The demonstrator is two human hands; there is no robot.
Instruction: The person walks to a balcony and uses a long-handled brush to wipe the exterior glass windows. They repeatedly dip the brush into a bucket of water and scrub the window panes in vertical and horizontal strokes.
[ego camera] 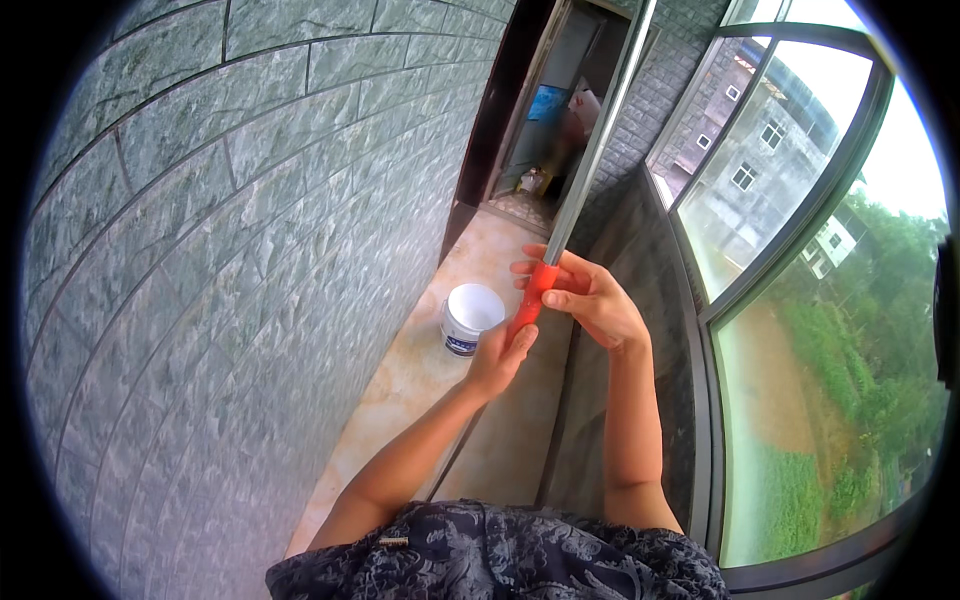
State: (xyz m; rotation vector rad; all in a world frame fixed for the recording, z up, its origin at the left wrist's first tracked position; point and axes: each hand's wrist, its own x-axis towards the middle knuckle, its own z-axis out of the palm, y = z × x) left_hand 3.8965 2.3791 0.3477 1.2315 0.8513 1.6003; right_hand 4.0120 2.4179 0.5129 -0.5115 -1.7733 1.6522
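A metal pole (600, 142) with a red grip (537, 289) rises from my hands towards the top of the view; its far end is out of frame. My left hand (500, 358) is closed round the lower part of the red grip. Higher up, my right hand (589, 296) is at the top of the grip, its thumb on the near side and its fingers spread loosely behind; whether it grips firmly is not plain. A white plastic bucket (465, 330) with a printed label stands on the floor, left of my hands.
A stone-tiled wall (247, 225) runs along the left. Framed windows (757, 165) and a dark low wall (630, 225) line the right. Beyond the tiled floor (397, 397), an open doorway (559, 112) leads into a dim room holding blurred items.
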